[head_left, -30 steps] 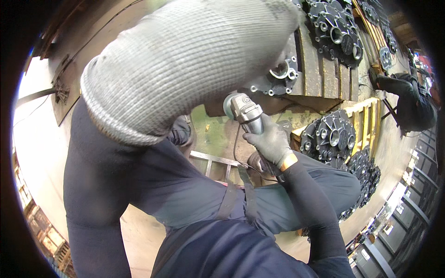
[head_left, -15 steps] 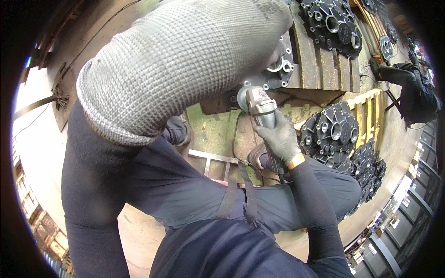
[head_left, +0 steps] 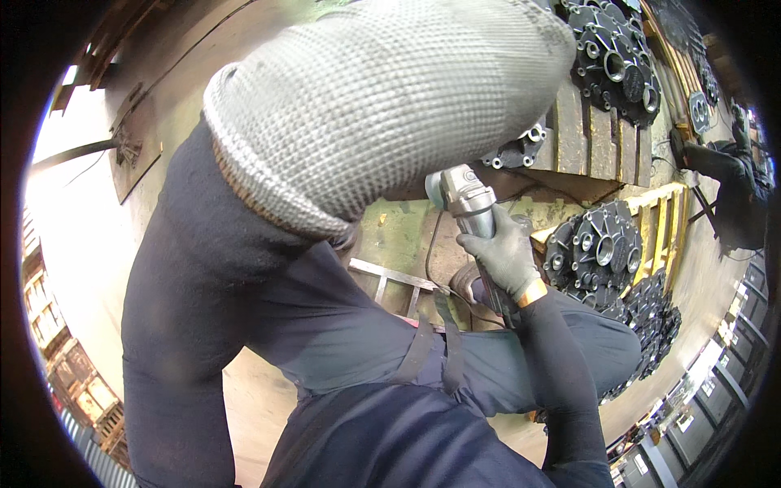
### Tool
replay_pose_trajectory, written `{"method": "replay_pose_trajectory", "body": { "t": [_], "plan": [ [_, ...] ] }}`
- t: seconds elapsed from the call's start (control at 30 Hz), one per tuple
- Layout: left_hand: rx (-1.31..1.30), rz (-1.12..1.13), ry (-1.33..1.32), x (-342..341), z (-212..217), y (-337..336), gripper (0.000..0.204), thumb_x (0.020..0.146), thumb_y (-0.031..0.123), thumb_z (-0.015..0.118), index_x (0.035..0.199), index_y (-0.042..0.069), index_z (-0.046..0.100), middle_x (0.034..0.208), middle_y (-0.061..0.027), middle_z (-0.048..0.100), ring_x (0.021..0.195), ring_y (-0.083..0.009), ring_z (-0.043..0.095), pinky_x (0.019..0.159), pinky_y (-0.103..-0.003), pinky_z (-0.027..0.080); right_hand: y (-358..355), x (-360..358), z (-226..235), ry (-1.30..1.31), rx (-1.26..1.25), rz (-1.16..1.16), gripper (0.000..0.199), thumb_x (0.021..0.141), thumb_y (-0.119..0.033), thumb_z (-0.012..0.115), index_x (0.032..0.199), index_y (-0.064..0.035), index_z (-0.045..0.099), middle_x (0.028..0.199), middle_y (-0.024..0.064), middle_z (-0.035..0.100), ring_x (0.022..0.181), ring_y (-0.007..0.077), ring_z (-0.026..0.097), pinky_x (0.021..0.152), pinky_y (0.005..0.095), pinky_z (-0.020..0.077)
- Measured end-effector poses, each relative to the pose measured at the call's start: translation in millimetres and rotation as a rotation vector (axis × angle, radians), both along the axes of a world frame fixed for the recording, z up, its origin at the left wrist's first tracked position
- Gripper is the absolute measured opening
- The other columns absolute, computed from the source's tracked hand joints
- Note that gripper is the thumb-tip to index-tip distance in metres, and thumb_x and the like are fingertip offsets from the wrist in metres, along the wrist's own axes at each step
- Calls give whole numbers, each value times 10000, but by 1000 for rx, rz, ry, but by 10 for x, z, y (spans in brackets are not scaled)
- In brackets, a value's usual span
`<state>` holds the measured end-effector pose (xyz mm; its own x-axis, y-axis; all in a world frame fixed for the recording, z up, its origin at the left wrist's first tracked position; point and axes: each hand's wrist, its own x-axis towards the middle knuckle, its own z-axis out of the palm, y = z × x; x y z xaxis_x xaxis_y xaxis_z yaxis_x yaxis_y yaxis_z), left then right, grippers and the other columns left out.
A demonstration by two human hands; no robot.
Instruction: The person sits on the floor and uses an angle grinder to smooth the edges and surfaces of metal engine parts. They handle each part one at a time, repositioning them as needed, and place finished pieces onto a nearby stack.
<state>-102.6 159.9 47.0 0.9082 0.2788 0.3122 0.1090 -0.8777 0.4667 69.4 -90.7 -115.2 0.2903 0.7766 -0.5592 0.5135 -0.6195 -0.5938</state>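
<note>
My right hand [head_left: 508, 256], in a grey glove, is closed round the body of an angle grinder [head_left: 473, 205]. The grinder's disc points up and away, toward the glove of my left hand. My left hand [head_left: 390, 106] looms large, close to the camera, in a grey knit glove that reaches up the forearm. Its fingers are hidden at the upper edge, so what they hold or touch does not show. Part of a dark cast housing [head_left: 521, 153] with bright machined holes shows just beyond that glove, on a wooden pallet [head_left: 571, 134].
Another black housing [head_left: 614, 69] sits on the pallet at the upper right. More housings [head_left: 598, 248] are stacked beside my right knee, next to a yellowish pallet [head_left: 671, 220]. A small wooden frame [head_left: 390, 275] lies between my legs. At far right is another person's leg [head_left: 708, 159].
My left hand has moved right and covers more of the housing. The grinder in my right hand sits slightly further right and lower, while the whole view has shifted a little.
</note>
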Motion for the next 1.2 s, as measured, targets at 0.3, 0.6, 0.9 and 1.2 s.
{"method": "replay_pose_trajectory", "body": {
  "t": [0.3, 0.6, 0.9, 1.2],
  "plan": [
    [1, 83, 75, -63, 92, 30, 410, 968, 155, 605, 1344, -10, 601, 1182, -233, 688, 1127, -376, 681, 1000, -452, 548, 517, -397, 78, -22, 69, 149, 561, 794, -336, 806, 1201, -9, 602, 1071, 262, 717, 1033, 434, 700, 892, 492, 542],
    [-6, 122, 76, -188, 88, 141, 400, 975, 176, 606, 1333, -2, 610, 1167, -226, 695, 1114, -369, 688, 990, -450, 552, 758, -517, -56, -64, 41, 205, 523, 803, -341, 815, 1153, -15, 604, 1041, 265, 721, 1009, 453, 698, 873, 509, 546],
    [-23, 142, 82, -316, 95, 213, 391, 981, 196, 607, 1322, 5, 619, 1151, -219, 701, 1100, -362, 694, 980, -449, 556, 834, -541, -22, -116, -20, 227, 553, 795, -343, 815, 1183, -10, 606, 1064, 265, 725, 1034, 444, 701, 899, 505, 542],
    [-32, 165, 80, -434, 84, 244, 383, 987, 217, 608, 1311, 13, 628, 1135, -212, 708, 1087, -356, 701, 970, -447, 559, 915, -605, 9, -111, -2, 228, 564, 801, -349, 807, 1211, -12, 616, 1080, 265, 727, 1037, 440, 704, 915, 500, 542]
  ]
}}
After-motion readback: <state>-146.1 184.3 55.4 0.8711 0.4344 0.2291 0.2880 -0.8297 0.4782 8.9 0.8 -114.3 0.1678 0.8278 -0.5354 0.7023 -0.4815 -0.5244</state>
